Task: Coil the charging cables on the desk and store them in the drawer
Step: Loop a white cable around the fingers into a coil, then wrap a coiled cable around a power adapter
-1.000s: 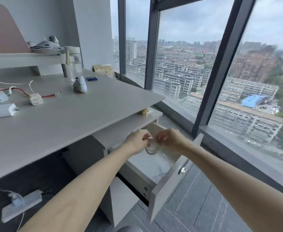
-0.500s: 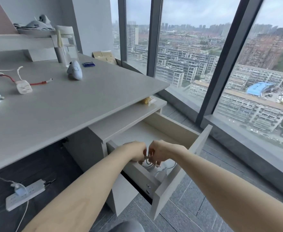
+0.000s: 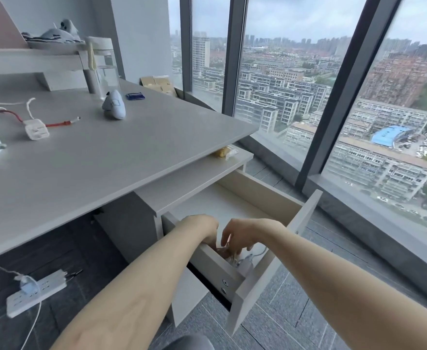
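Cable (image 3: 261, 250): thin, white, curved

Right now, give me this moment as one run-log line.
stage: storing | drawer: open | left hand: inside drawer, fingers hidden | right hand: curled on white cable | red cable: on desk, uncoiled

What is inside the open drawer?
The left hand and right hand reach into the drawer over a white cable and charger. Fingers and the near wall hide the rest.
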The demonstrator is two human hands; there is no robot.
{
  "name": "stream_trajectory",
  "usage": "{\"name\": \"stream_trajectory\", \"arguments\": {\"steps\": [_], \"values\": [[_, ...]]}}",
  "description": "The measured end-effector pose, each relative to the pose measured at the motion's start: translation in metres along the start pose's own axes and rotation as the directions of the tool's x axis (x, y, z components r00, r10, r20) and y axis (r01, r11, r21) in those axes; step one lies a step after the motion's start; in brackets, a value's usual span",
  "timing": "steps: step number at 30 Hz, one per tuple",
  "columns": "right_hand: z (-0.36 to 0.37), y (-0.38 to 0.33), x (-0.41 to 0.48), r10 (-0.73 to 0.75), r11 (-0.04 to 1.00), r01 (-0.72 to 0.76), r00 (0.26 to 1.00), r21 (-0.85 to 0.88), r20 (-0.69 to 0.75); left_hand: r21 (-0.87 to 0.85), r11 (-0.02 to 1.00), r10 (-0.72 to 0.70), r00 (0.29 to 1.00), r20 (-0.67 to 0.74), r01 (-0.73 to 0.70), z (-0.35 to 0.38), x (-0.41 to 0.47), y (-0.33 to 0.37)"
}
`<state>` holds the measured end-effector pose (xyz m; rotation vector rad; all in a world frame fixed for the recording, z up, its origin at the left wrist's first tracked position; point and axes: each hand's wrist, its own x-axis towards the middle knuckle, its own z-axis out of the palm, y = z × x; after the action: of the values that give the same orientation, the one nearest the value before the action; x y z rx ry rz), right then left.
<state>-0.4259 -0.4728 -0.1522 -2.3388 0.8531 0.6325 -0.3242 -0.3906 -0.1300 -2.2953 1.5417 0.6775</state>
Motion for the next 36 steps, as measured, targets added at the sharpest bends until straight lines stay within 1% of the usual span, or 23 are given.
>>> {"name": "stream_trajectory", "arguments": {"steps": [3,8,11,13,17,19,22,24,26,28,31,33,36], "values": [[-0.006,0.000,-0.007,0.009,0.997,-0.013,0.998,0.082,0.057,-0.031,0.999,0.013,1.000,0.024,-0.012,-0.002,0.003,-0.004],[-0.016,-0.002,-0.022,0.006,0.990,-0.020,0.995,0.139,0.103,-0.041,0.999,-0.007,0.999,0.051,0.010,-0.003,0.012,-0.010],[-0.020,-0.004,-0.028,0.008,0.991,-0.020,0.996,0.135,0.086,-0.098,0.995,0.011,0.998,0.055,-0.006,-0.004,0.014,-0.012],[-0.022,-0.006,-0.031,0.015,0.992,-0.018,1.000,0.129,0.022,-0.133,0.991,0.028,0.999,0.033,-0.023,-0.004,0.013,-0.012],[-0.029,-0.007,-0.044,0.033,0.996,-0.017,0.982,0.092,-0.184,-0.189,0.980,0.036,0.990,-0.139,-0.062,-0.009,0.005,-0.013],[-0.033,-0.008,-0.052,0.025,0.998,-0.006,0.962,0.069,-0.273,-0.217,0.973,0.030,0.973,-0.228,-0.081,-0.014,-0.004,-0.013],[-0.040,-0.013,-0.067,0.012,0.995,0.030,0.917,0.100,-0.398,-0.299,0.945,0.029,0.948,-0.318,-0.129,-0.026,-0.025,-0.014],[-0.045,-0.020,-0.078,-0.005,0.990,0.071,0.884,0.124,-0.467,-0.406,0.893,0.027,0.924,-0.381,-0.193,-0.034,-0.043,-0.013],[-0.051,-0.033,-0.094,-0.023,0.984,0.116,0.832,0.134,-0.555,-0.542,0.787,-0.005,0.876,-0.482,-0.294,-0.043,-0.066,-0.012],[-0.057,-0.052,-0.110,-0.053,0.960,0.220,0.753,0.176,-0.655,-0.604,0.699,-0.085,0.794,-0.602,-0.383,-0.051,-0.093,-0.018],[-0.062,-0.090,-0.126,-0.120,0.899,0.399,0.622,0.182,-0.774,-0.623,0.653,-0.248,0.656,-0.713,-0.431,-0.064,-0.134,-0.038],[-0.062,-0.121,-0.130,-0.179,0.871,0.470,0.570,0.140,-0.802,-0.666,0.609,-0.375,0.584,-0.720,-0.430,-0.069,-0.159,-0.061],[-0.059,-0.174,-0.128,-0.277,0.829,0.551,0.556,0.097,-0.784,-0.746,0.538,-0.552,0.505,-0.663,-0.391,-0.069,-0.190,-0.104]]}}
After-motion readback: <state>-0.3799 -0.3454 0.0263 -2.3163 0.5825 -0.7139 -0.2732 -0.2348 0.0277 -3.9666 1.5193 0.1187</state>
